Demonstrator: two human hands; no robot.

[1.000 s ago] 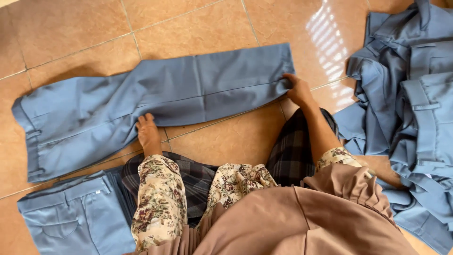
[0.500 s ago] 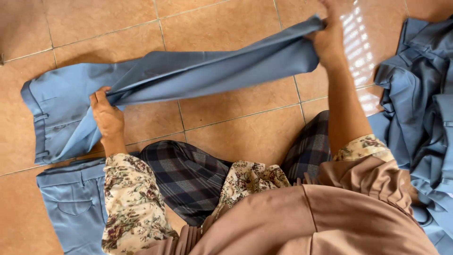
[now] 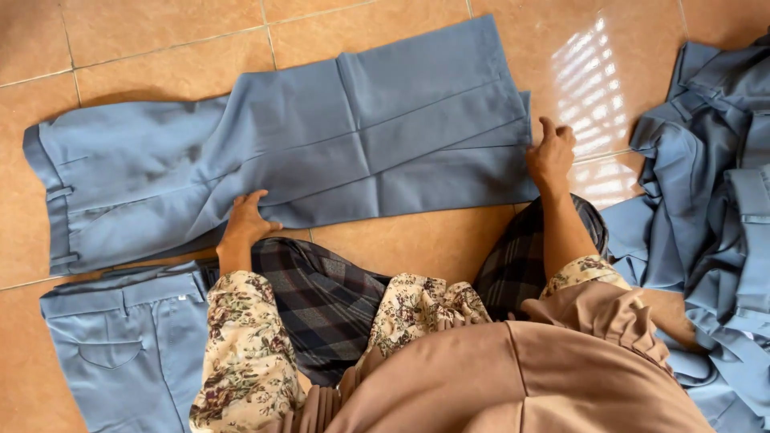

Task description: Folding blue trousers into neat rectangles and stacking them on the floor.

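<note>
Folding in hand: left hand [image 3: 245,218] flat on trousers [image 3: 321,152], right hand [image 3: 552,152] pinching hems, next fold needing aligned edges.

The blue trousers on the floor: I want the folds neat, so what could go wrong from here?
1. The legs of the blue trousers lie fanned at the hem by the right hand, so a fold could set crooked.
2. The left hand pins only the lower edge; the waist end looks rumpled and might crease.
3. The heap of blue garments lies close by and could get tangled in.
</note>
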